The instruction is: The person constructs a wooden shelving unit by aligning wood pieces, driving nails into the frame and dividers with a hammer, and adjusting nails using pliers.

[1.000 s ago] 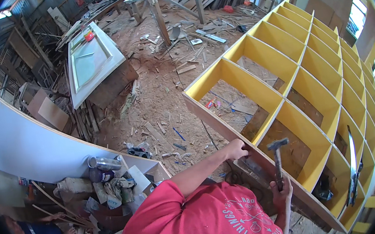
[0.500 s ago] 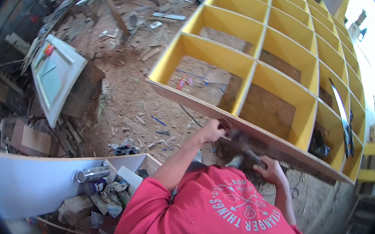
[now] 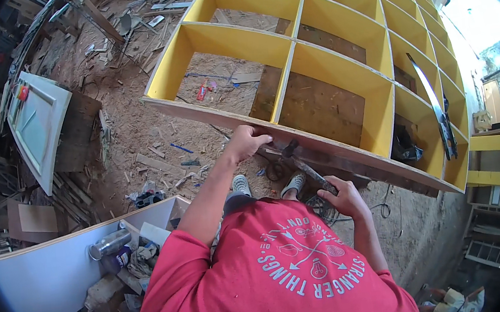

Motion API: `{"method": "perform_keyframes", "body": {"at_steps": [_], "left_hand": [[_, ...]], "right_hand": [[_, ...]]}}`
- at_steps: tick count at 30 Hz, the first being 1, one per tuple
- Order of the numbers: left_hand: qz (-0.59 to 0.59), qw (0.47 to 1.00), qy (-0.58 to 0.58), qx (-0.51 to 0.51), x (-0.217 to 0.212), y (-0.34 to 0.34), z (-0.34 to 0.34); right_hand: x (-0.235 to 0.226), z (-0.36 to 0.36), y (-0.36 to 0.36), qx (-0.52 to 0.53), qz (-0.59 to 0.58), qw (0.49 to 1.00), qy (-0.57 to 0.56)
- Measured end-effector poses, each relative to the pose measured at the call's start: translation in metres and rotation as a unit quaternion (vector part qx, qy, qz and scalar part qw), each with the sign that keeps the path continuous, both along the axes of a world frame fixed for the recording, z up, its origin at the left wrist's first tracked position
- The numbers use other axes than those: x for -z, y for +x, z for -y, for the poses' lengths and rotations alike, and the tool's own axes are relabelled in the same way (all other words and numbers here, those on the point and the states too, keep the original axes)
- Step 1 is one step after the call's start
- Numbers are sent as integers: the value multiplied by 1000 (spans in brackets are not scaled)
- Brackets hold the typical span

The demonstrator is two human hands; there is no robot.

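My right hand (image 3: 341,196) is closed around the handle of a hammer (image 3: 311,171). The hammer's dark head lies just beside the long front board (image 3: 209,115) of a large yellow wooden grid frame (image 3: 377,119). My left hand (image 3: 247,143) is at that same board, left of the hammer head, with thumb and fingers pinched together. Whatever sits between those fingers is too small or too hidden to name. The hammer head and my left fingertips are apart.
A long, narrow, shiny dark tool (image 3: 443,123) lies across the frame's right compartments, near a black bag (image 3: 405,146). Lower left, a white-sided box (image 3: 42,263) holds a metal cylinder (image 3: 110,244) and scraps. A white panel (image 3: 46,125) leans far left. Wood debris and cords litter the floor.
The view has shifted, so the frame appears further left and higher. The hammer, blurred before, is now sharp, its head slightly further from my left hand. My left hand stays at the board.
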State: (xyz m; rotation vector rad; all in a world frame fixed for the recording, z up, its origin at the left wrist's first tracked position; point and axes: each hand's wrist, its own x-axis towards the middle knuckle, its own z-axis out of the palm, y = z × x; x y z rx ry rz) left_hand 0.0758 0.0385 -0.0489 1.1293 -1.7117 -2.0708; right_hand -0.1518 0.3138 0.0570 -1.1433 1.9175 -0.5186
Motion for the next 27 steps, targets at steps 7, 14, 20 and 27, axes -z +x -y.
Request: {"method": "perform_keyframes", "body": {"at_steps": [7, 14, 20, 27], "left_hand": [[-21, 999, 20, -17, -7, -4, 7], [-21, 999, 36, -16, -13, -2, 12], [-21, 998, 55, -11, -18, -4, 12], [-16, 999, 48, -16, -21, -5, 11]], "right_hand": [[4, 1, 2, -23, -7, 1000, -7], [10, 13, 0, -89, 0, 996, 5], [-4, 38, 4, -156, 35, 987, 32], [-3, 55, -9, -265, 23, 963, 45]]}}
